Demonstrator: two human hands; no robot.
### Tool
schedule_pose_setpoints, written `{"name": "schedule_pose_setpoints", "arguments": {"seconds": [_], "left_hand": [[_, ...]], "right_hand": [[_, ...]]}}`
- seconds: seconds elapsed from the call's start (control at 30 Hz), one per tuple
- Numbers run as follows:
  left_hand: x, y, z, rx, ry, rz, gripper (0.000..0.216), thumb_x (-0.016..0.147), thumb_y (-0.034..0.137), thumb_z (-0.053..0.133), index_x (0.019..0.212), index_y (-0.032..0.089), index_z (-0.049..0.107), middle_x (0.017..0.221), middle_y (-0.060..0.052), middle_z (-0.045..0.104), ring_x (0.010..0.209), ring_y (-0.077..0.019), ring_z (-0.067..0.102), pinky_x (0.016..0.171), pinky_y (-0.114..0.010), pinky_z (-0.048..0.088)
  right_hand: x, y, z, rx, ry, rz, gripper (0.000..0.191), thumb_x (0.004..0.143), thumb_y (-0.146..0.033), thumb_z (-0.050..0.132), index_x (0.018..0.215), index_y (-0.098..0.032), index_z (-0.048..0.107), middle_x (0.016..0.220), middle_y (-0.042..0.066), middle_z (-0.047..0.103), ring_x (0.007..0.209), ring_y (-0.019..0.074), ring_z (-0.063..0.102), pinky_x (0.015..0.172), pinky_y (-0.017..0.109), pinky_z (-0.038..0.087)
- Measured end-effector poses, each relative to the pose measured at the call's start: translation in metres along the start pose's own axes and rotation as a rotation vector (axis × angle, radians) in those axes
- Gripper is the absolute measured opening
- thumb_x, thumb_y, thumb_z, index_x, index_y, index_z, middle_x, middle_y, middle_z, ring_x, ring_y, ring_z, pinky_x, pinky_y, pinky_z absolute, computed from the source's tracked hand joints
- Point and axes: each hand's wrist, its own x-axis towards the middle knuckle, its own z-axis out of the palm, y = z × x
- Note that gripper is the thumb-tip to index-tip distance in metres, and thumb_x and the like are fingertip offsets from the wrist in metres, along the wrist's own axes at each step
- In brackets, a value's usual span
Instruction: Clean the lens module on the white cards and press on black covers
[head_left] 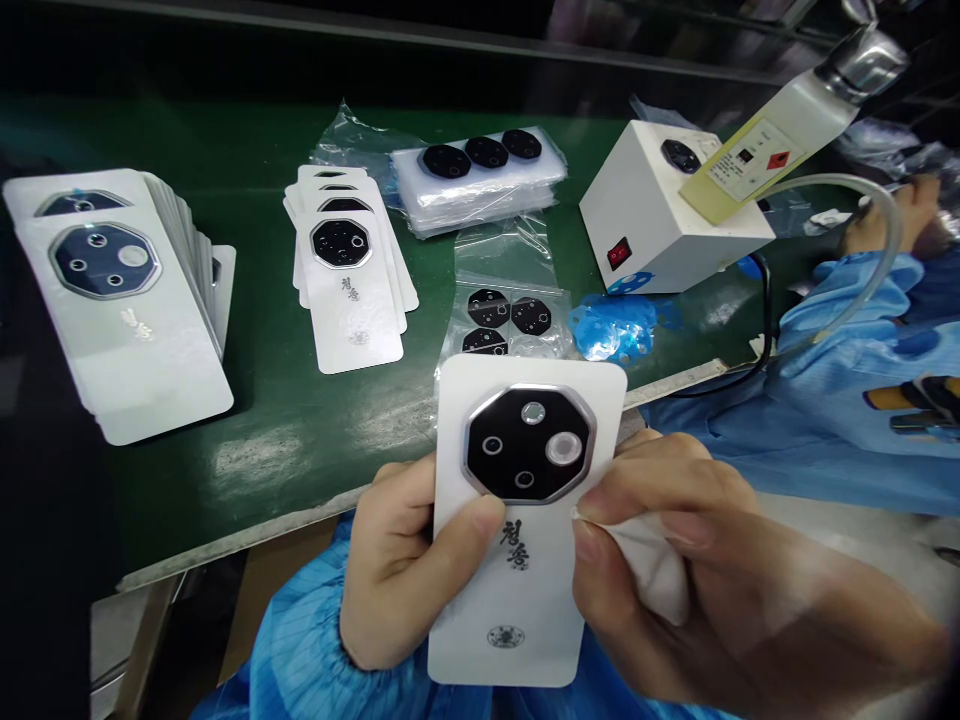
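Note:
A white phone back cover [540, 600] with a black octagonal camera plate [517, 455] is held upright before me, its printed face toward the camera. My left hand [420, 560] grips its left edge, thumb lying on the front just below the camera plate. Pinched between thumb and fingers of my right hand [697, 560] is a white cloth [652, 565]. That hand is at the cover's right edge, with the cloth's tip close to the lower right of the camera plate; whether it touches is unclear.
Phone back covers stand in a large stack [150, 350] at left and a smaller stack [360, 320] beside it. Black camera plates lie on a plastic pack [480, 190] and in a clear bag [487, 310]. A white box [637, 210], yellow-liquid bottle [757, 150] and co-worker's blue sleeve [855, 330] are right.

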Motion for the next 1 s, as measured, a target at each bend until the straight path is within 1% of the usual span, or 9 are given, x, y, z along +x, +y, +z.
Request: {"name": "schedule_pose_setpoints", "arguments": {"seconds": [0.13, 0.33, 0.47, 0.53, 0.6, 0.73, 0.9, 0.93, 1.0], "left_hand": [[0.000, -0.002, -0.001, -0.020, -0.004, -0.015, 0.018, 0.086, 0.029, 0.054, 0.070, 0.023, 0.057, 0.047, 0.003, 0.045, 0.038, -0.0092, 0.039, 0.035, -0.020, 0.029], [0.001, -0.003, 0.001, 0.109, -0.009, 0.078, 0.020, 0.088, 0.026, 0.052, 0.069, 0.022, 0.053, 0.048, 0.005, 0.043, 0.039, -0.0072, 0.039, 0.036, -0.018, 0.031], [0.002, -0.001, 0.004, 0.187, -0.015, 0.151, 0.020, 0.087, 0.020, 0.051, 0.067, 0.020, 0.050, 0.050, 0.006, 0.044, 0.042, -0.0052, 0.039, 0.037, -0.015, 0.030], [0.003, 0.001, 0.006, 0.215, -0.008, 0.156, 0.021, 0.085, 0.019, 0.052, 0.064, 0.020, 0.049, 0.049, 0.006, 0.042, 0.042, -0.0045, 0.037, 0.037, -0.015, 0.028], [0.005, 0.003, 0.007, 0.227, -0.007, 0.171, 0.022, 0.084, 0.017, 0.053, 0.063, 0.019, 0.049, 0.050, 0.006, 0.041, 0.042, -0.0044, 0.036, 0.038, -0.016, 0.028], [0.008, 0.006, 0.008, 0.252, -0.012, 0.204, 0.022, 0.082, 0.016, 0.053, 0.061, 0.019, 0.049, 0.049, 0.007, 0.041, 0.040, -0.0051, 0.034, 0.039, -0.019, 0.030], [0.009, 0.006, 0.008, 0.294, -0.008, 0.237, 0.023, 0.081, 0.015, 0.053, 0.059, 0.019, 0.047, 0.048, 0.007, 0.038, 0.039, -0.0043, 0.032, 0.038, -0.018, 0.028], [0.009, 0.005, 0.007, 0.306, -0.011, 0.251, 0.022, 0.081, 0.015, 0.053, 0.060, 0.018, 0.047, 0.048, 0.008, 0.038, 0.040, -0.0036, 0.032, 0.038, -0.017, 0.027], [0.009, 0.003, 0.007, 0.333, -0.016, 0.283, 0.020, 0.081, 0.012, 0.053, 0.062, 0.018, 0.048, 0.050, 0.009, 0.037, 0.041, -0.0022, 0.033, 0.038, -0.015, 0.025]], "right_hand": [[-0.004, 0.000, 0.001, 0.017, -0.007, 0.041, 0.026, 0.075, -0.009, 0.052, 0.095, -0.025, 0.057, 0.073, -0.001, 0.060, 0.050, 0.0120, 0.048, 0.049, 0.032, 0.049], [-0.004, -0.002, 0.002, -0.006, 0.016, 0.073, 0.023, 0.078, -0.012, 0.053, 0.094, -0.027, 0.057, 0.075, 0.000, 0.060, 0.057, 0.0134, 0.052, 0.049, 0.031, 0.049], [-0.004, -0.002, 0.003, 0.046, 0.084, 0.029, 0.025, 0.079, -0.010, 0.053, 0.096, -0.028, 0.056, 0.073, -0.001, 0.062, 0.058, 0.0134, 0.055, 0.047, 0.030, 0.049], [-0.002, -0.002, 0.001, 0.050, 0.093, -0.008, 0.020, 0.083, -0.011, 0.052, 0.095, -0.026, 0.056, 0.072, -0.001, 0.063, 0.056, 0.0125, 0.055, 0.047, 0.029, 0.049], [0.000, -0.002, -0.002, 0.015, 0.048, -0.048, 0.014, 0.088, -0.015, 0.049, 0.094, -0.024, 0.058, 0.072, -0.001, 0.064, 0.056, 0.0112, 0.056, 0.049, 0.029, 0.050], [0.006, 0.001, -0.008, -0.047, -0.051, -0.108, 0.015, 0.093, -0.017, 0.045, 0.095, -0.021, 0.059, 0.072, -0.001, 0.065, 0.061, 0.0095, 0.060, 0.053, 0.027, 0.052], [0.006, 0.002, -0.006, -0.110, -0.056, -0.146, 0.025, 0.094, -0.017, 0.042, 0.079, -0.020, 0.061, 0.074, 0.000, 0.064, 0.064, 0.0085, 0.059, 0.058, 0.027, 0.052], [0.005, 0.002, -0.004, -0.141, -0.050, -0.147, 0.028, 0.094, -0.017, 0.041, 0.075, -0.020, 0.061, 0.074, 0.000, 0.063, 0.064, 0.0086, 0.059, 0.059, 0.028, 0.052], [0.005, 0.000, 0.000, -0.250, -0.098, -0.157, 0.035, 0.096, -0.016, 0.035, 0.071, -0.021, 0.059, 0.072, 0.001, 0.062, 0.064, 0.0097, 0.058, 0.061, 0.029, 0.051]]}}
